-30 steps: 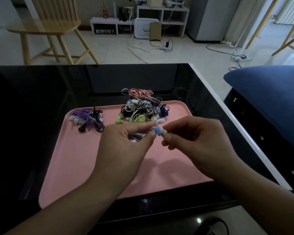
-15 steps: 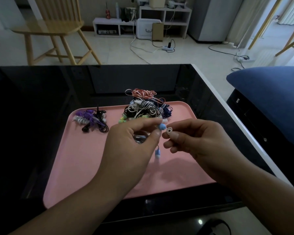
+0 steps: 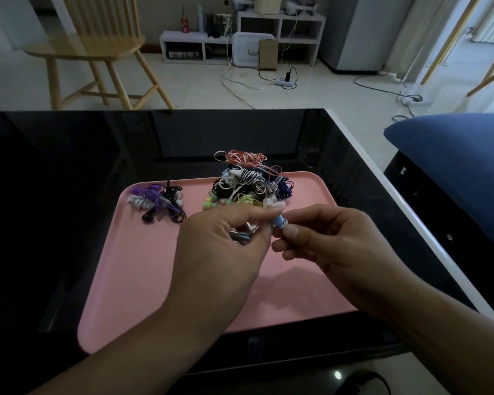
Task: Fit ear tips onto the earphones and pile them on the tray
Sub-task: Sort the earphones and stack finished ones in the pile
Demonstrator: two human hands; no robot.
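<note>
Above the pink tray (image 3: 143, 280), my left hand (image 3: 220, 252) pinches a light blue earphone (image 3: 277, 220) between thumb and forefinger, its coiled cable bunched in the palm. My right hand (image 3: 331, 246) pinches a white ear tip (image 3: 283, 222) and holds it against the earphone's end. A big tangle of mixed earphones (image 3: 248, 183) lies at the tray's far edge. A smaller pile of purple, white and black earphones (image 3: 157, 203) lies at the tray's far left.
The tray sits on a glossy black table (image 3: 54, 195) with a white right edge. A blue cushion (image 3: 454, 155) lies to the right. A wooden chair (image 3: 97, 49) and a low white shelf (image 3: 240, 38) stand on the floor beyond.
My right hand has brought the white ear tip from a small gap onto the blue earphone's end. The second earbud that dangled below my left hand is no longer visible.
</note>
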